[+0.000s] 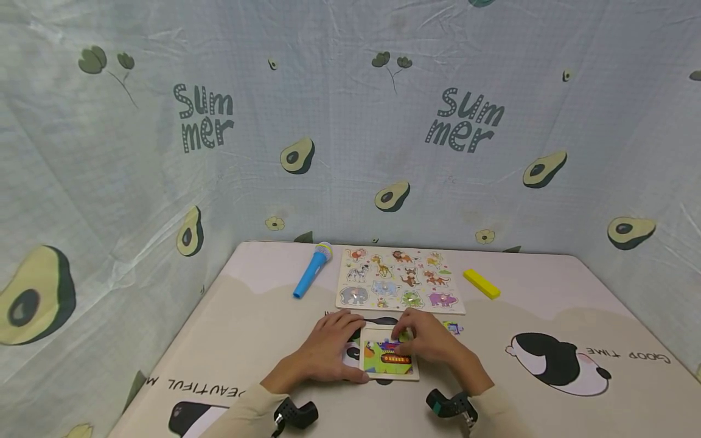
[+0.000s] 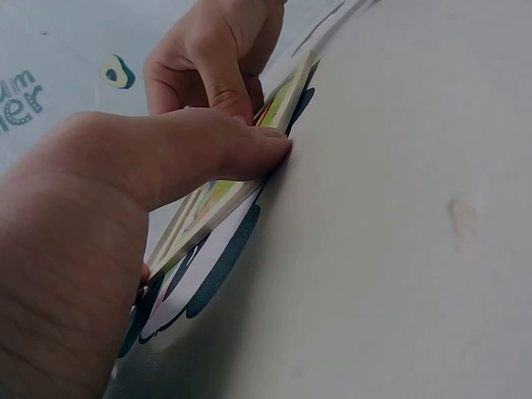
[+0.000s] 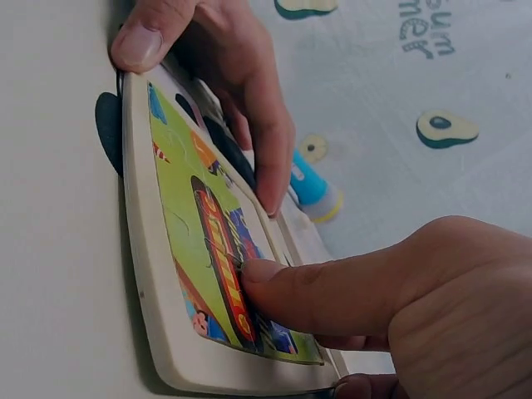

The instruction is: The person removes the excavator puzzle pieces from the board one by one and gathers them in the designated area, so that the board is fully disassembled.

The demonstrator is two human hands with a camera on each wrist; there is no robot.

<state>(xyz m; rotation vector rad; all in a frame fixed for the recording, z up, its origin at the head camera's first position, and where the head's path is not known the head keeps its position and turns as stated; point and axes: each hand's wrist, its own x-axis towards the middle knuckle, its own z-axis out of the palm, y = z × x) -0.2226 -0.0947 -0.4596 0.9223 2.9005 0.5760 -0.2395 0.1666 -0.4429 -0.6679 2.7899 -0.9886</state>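
A small wooden jigsaw tray lies on the table, its lower part filled with pieces picturing an orange digger on green. My left hand holds the tray's left side, thumb on the near edge and fingers toward the far edge. Over the tray's far right part, my right hand has bent fingers round a green jigsaw piece. In the right wrist view the right thumb touches the picture; the other right fingertips are mostly hidden. Bare wood shows at the tray's far left part.
Behind the tray lies an animal peg puzzle board. A loose jigsaw piece rests to the right of my right hand. Farther back are a blue toy microphone on the left and a yellow block on the right.
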